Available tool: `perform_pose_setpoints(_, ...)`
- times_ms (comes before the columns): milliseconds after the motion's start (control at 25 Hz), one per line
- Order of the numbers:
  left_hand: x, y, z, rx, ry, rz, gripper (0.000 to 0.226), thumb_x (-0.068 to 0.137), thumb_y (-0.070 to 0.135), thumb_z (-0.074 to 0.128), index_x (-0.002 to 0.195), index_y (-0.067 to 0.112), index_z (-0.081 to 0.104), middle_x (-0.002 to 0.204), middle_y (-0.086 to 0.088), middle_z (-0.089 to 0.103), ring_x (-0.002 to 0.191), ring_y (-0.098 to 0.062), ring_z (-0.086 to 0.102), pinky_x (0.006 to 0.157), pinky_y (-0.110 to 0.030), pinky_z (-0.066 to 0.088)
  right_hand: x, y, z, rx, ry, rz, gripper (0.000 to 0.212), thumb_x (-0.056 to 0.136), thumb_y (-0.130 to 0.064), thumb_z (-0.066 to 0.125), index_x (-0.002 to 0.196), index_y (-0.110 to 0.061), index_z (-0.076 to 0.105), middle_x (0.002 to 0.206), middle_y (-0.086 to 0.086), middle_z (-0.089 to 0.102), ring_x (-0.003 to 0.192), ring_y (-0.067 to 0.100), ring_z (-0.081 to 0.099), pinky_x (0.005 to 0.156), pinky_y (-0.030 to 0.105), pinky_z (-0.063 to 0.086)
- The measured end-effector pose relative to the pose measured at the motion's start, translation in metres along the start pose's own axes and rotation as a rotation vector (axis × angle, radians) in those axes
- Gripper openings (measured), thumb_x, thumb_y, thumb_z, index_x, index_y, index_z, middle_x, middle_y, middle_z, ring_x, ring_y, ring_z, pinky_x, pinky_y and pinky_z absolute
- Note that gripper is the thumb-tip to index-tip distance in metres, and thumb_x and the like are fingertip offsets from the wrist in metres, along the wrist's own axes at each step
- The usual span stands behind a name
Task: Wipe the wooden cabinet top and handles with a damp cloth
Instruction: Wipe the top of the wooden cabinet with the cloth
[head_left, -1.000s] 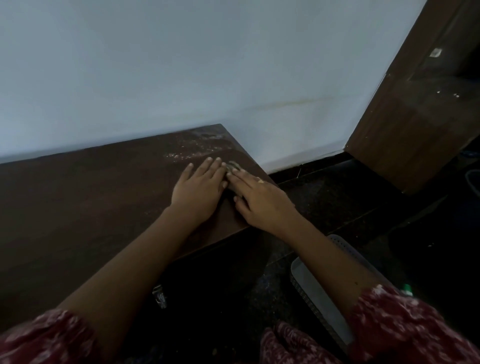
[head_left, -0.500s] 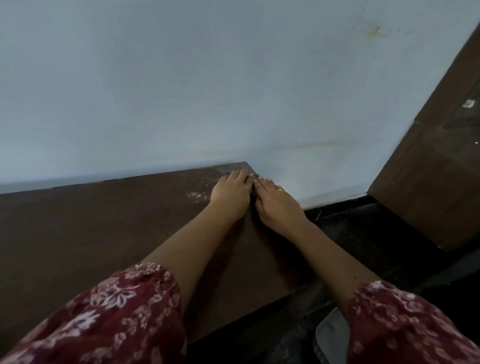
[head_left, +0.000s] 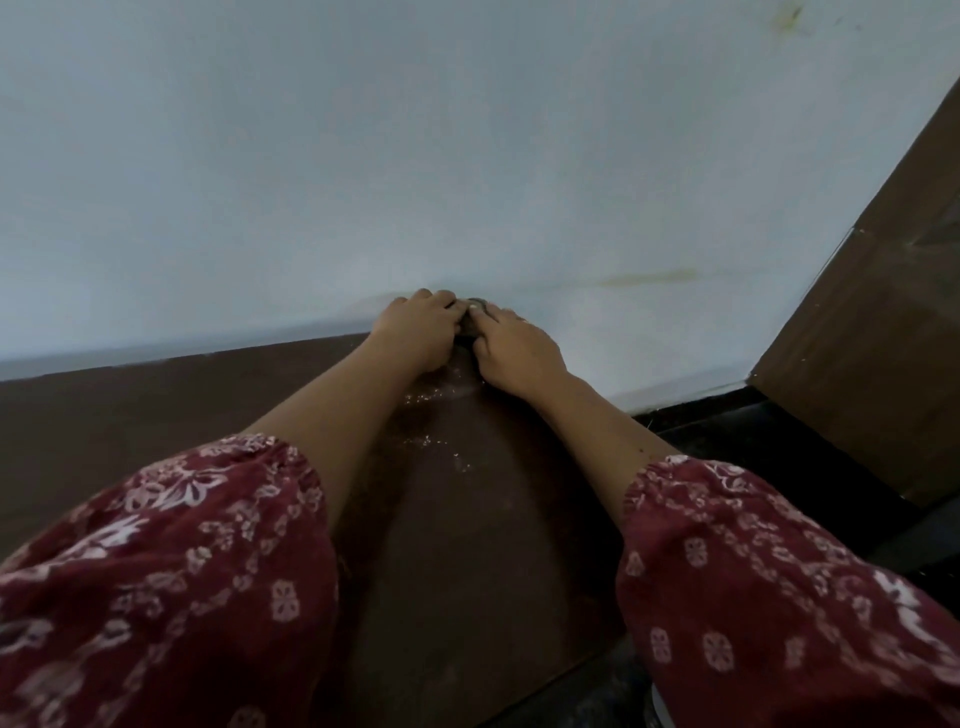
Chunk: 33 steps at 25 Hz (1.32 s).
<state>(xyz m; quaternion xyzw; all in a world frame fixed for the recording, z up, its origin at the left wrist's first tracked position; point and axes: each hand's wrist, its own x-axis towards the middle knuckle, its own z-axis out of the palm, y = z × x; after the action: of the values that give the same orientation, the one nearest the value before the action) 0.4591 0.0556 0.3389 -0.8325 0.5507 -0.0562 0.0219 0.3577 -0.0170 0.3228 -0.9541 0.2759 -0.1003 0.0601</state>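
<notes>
The dark brown wooden cabinet top (head_left: 156, 415) runs along the wall. At its far right corner, against the wall, my left hand (head_left: 415, 325) and my right hand (head_left: 514, 348) sit side by side with fingers curled. Between the fingertips a small dark grey cloth (head_left: 471, 312) shows, mostly hidden under both hands and pressed onto the wood. White dusty specks (head_left: 434, 400) lie on the top just behind my wrists. No cabinet handles are in view.
A pale blue wall (head_left: 467, 156) rises right behind the cabinet. To the right stands a dark wooden panel (head_left: 872, 364) over a black floor (head_left: 727, 426). My red floral sleeves (head_left: 182, 571) fill the bottom of the view.
Both hands have slid the cloth from near the front right edge across the top to the back corner at the wall. My fingers went from flat to curled.
</notes>
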Motion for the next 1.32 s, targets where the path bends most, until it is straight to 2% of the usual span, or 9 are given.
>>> perform_pose_setpoints(200,-0.028,-0.036,0.002,0.020,-0.033,-0.093,0.048,0.098,0.020,0.032,0.146,0.016,0.027,0.148,-0.005,0.035,0.135,-0.027,0.035,0.106,-0.041,0.033,-0.002,-0.047,0.004,0.041,-0.023,-0.117,0.049,0.095,-0.016,0.034,0.143,-0.005,0.030,0.152,0.015,0.031,0.141,0.029,0.026,0.114,0.035,0.022)
perform_pose_setpoints(320,-0.055,-0.057,0.009,-0.066,-0.022,-0.170,0.048,0.100,0.022,0.029,0.147,0.015,0.026,0.151,-0.005,0.031,0.135,-0.029,0.037,0.106,-0.042,0.034,-0.006,-0.071,0.009,0.039,-0.032,-0.198,0.050,0.096,-0.017,0.034,0.144,-0.006,0.027,0.153,0.015,0.029,0.142,0.028,0.023,0.115,0.035,0.020)
perform_pose_setpoints(560,-0.086,-0.036,0.005,-0.115,0.024,-0.130,0.048,0.100,0.022,0.029,0.147,0.014,0.026,0.155,-0.006,0.026,0.139,-0.027,0.033,0.111,-0.042,0.032,-0.034,-0.051,-0.003,0.085,-0.132,-0.296,0.051,0.098,-0.020,0.032,0.148,-0.013,0.022,0.158,0.006,0.020,0.147,0.019,0.016,0.117,0.032,0.018)
perform_pose_setpoints(800,-0.098,0.019,-0.003,-0.185,0.027,-0.014,0.050,0.102,0.023,0.025,0.150,0.019,0.017,0.161,0.004,0.014,0.149,-0.013,0.011,0.117,-0.034,0.022,-0.095,-0.025,-0.016,0.069,-0.089,-0.137,0.052,0.098,-0.021,0.033,0.148,-0.016,0.022,0.158,0.003,0.023,0.146,0.018,0.018,0.115,0.031,0.023)
perform_pose_setpoints(920,-0.115,0.019,-0.005,-0.137,0.035,-0.019,0.050,0.102,0.025,0.022,0.151,0.023,0.014,0.161,0.008,0.012,0.149,-0.010,0.010,0.118,-0.032,0.018,-0.113,-0.041,-0.015,0.083,-0.055,-0.065,0.052,0.097,-0.021,0.033,0.147,-0.016,0.023,0.157,0.004,0.023,0.146,0.020,0.018,0.115,0.031,0.022)
perform_pose_setpoints(1040,-0.135,0.004,-0.009,-0.101,0.001,-0.063,0.051,0.101,0.022,0.025,0.151,0.020,0.014,0.161,0.005,0.013,0.149,-0.011,0.011,0.120,-0.030,0.012,-0.117,-0.073,-0.011,0.091,-0.077,-0.074,0.053,0.097,-0.021,0.032,0.148,-0.012,0.021,0.158,0.008,0.021,0.146,0.023,0.016,0.117,0.032,0.018)
perform_pose_setpoints(1200,-0.172,-0.030,-0.005,-0.053,-0.068,-0.164,0.054,0.099,0.019,0.027,0.151,0.013,0.013,0.161,-0.002,0.012,0.149,-0.015,0.012,0.122,-0.029,0.012,-0.120,-0.121,-0.002,0.111,-0.091,-0.192,0.053,0.097,-0.020,0.032,0.147,-0.010,0.020,0.158,0.011,0.020,0.146,0.026,0.016,0.118,0.033,0.015)
perform_pose_setpoints(1320,-0.203,-0.041,-0.005,0.052,-0.123,-0.180,0.054,0.100,0.021,0.023,0.151,0.009,0.010,0.161,-0.005,0.011,0.149,-0.017,0.012,0.122,-0.030,0.016,-0.132,-0.131,-0.002,0.114,-0.098,-0.308,0.052,0.097,-0.020,0.034,0.147,-0.011,0.024,0.157,0.010,0.023,0.146,0.026,0.018,0.117,0.034,0.017)
